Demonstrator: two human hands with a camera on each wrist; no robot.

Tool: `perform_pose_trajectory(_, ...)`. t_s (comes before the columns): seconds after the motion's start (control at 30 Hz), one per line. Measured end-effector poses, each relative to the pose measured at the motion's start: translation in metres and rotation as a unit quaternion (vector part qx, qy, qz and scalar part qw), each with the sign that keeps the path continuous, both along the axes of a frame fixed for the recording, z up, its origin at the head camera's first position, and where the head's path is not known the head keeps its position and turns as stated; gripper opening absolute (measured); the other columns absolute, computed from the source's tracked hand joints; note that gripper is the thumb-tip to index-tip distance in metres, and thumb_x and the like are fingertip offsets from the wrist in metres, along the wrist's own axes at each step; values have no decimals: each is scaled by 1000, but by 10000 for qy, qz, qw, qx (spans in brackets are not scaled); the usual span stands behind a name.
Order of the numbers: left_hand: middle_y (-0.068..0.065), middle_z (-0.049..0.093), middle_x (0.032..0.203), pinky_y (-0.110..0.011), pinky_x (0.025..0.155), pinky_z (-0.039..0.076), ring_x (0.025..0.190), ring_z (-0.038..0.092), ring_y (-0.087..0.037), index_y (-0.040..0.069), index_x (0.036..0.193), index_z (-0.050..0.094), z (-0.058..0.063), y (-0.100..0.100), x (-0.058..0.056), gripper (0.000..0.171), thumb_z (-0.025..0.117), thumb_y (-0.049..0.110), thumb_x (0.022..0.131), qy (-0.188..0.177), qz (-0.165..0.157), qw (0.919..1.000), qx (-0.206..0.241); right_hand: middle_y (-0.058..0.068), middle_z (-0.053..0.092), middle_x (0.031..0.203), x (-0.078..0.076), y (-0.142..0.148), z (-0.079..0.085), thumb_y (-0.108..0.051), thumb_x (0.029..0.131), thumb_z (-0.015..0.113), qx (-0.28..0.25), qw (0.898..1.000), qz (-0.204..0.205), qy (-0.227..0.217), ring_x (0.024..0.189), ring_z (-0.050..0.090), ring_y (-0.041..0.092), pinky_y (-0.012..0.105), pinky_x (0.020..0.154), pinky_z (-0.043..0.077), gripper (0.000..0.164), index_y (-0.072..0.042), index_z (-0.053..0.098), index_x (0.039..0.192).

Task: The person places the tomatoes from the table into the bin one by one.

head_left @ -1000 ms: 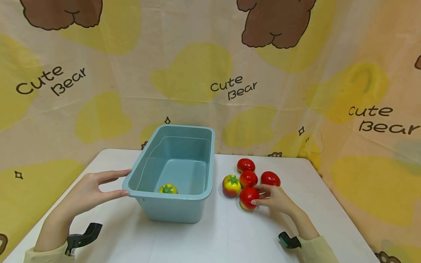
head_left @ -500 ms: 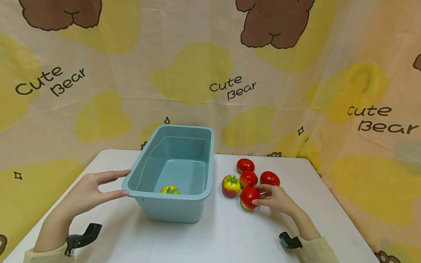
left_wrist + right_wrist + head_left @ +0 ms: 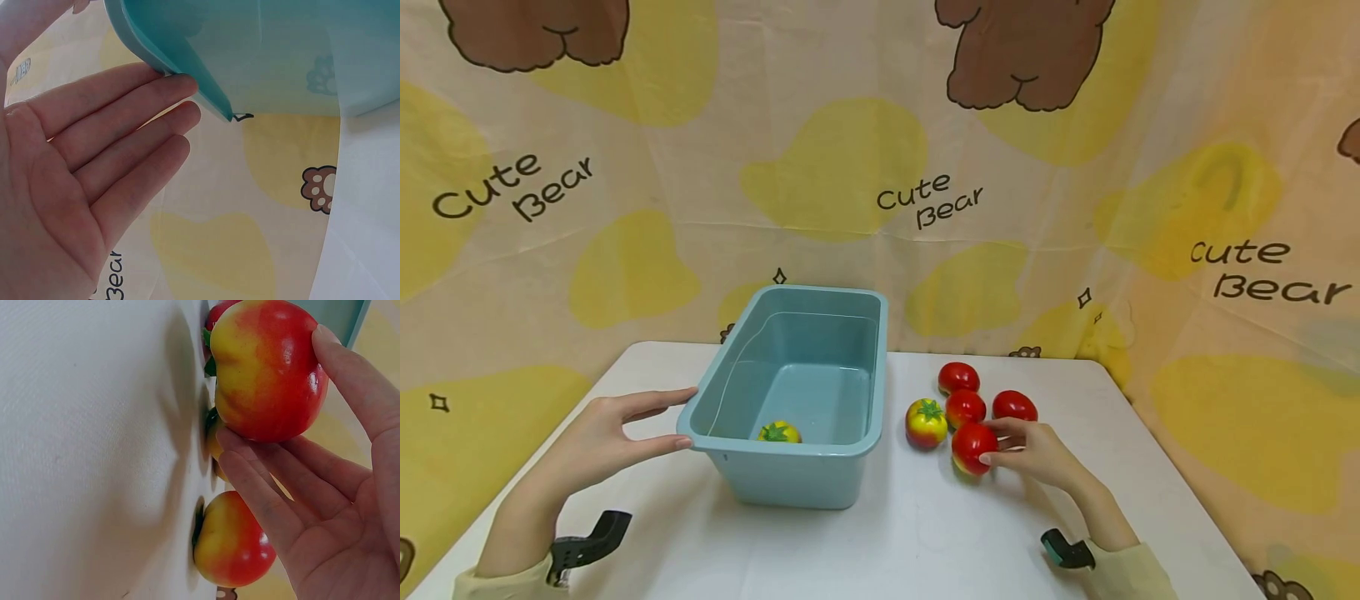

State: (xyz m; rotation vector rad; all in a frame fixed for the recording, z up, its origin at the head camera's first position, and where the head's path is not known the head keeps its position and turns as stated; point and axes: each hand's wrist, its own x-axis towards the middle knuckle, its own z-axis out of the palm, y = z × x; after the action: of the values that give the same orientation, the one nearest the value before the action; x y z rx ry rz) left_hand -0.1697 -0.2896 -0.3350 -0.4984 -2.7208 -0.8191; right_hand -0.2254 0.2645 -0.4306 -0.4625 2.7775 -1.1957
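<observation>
My right hand point(image 3: 1033, 454) pinches a red-and-yellow tomato point(image 3: 973, 448) between thumb and fingertips. In the right wrist view this tomato point(image 3: 272, 372) is just off the table, its green leafy side turned toward the tabletop. Close around it lie several more tomatoes, among them a red one point(image 3: 966, 409) and one with its green top up point(image 3: 926, 424). My left hand point(image 3: 606, 437), fingers straight, touches the near left corner of a blue plastic bin point(image 3: 786, 448). The left wrist view has the fingertips against the bin's rim point(image 3: 140, 44). Inside the bin, one tomato point(image 3: 780, 432) is partly hidden by the near wall.
The white table point(image 3: 925, 542) ends at a printed cloth point(image 3: 820, 167) hanging behind and at the sides. Another red tomato point(image 3: 1015, 406) lies just beyond my right hand, and one more point(image 3: 958, 377) sits farther back. The bin stands left of the group.
My right hand and its tomato have shifted slightly right and up. The tomato in the bin has rocked a little right, then back left. The left hand stays at the rim.
</observation>
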Motion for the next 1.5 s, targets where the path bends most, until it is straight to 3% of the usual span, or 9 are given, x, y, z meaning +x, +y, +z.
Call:
perform_pose_trajectory(0.27, 12, 66, 120, -9, 83, 41, 109, 54, 4, 36, 124, 61, 1, 0, -2, 51, 79, 37, 76, 19, -48, 10000, 36, 12, 65, 117, 2, 1, 4, -36, 78, 77, 43, 9998, -205, -4, 95, 65, 21, 27, 76, 57, 57, -7, 61, 123)
perform_pose_trajectory(0.43, 10, 66, 120, -11, 83, 42, 111, 61, -24, 35, 124, 61, 2, 1, -2, 52, 79, 37, 76, 21, -60, 10000, 19, 12, 66, 115, 3, 2, 7, -36, 78, 77, 35, 9997, -229, 43, 95, 66, 21, 27, 75, 57, 56, -7, 61, 123)
perform_pose_trajectory(0.53, 9, 66, 120, -12, 83, 42, 111, 60, -34, 34, 125, 61, 3, 1, -1, 52, 79, 37, 76, -11, -56, 10000, 26, 11, 66, 115, 3, 3, 8, -36, 78, 77, 41, 9997, -198, 107, 95, 66, 20, 26, 75, 57, 56, -7, 61, 123)
perform_pose_trajectory(1.03, 9, 66, 120, -11, 83, 42, 110, 61, -32, 34, 124, 62, 2, 1, -1, 52, 79, 37, 76, 25, -34, 10000, 26, 10, 67, 111, 2, 3, 21, -36, 78, 77, 47, 9993, -160, 320, 95, 66, 22, 28, 75, 57, 56, -7, 60, 123)
perform_pose_trajectory(1.27, 11, 66, 120, -9, 83, 41, 110, 60, -9, 35, 124, 62, 1, 1, 0, 51, 79, 37, 76, 22, -38, 10000, 28, 6, 69, 108, -1, 2, 30, -39, 78, 77, 162, 9981, -124, 577, 95, 66, 19, 26, 77, 56, 56, -8, 62, 121)
perform_pose_trajectory(1.5, 11, 65, 121, -10, 82, 42, 111, 61, -29, 36, 124, 61, 1, 2, 0, 51, 79, 37, 76, -22, -13, 10000, 21, 8, 67, 114, -6, -2, 38, -39, 78, 77, 83, 9974, 10, 717, 95, 66, 18, 23, 76, 56, 56, -9, 61, 123)
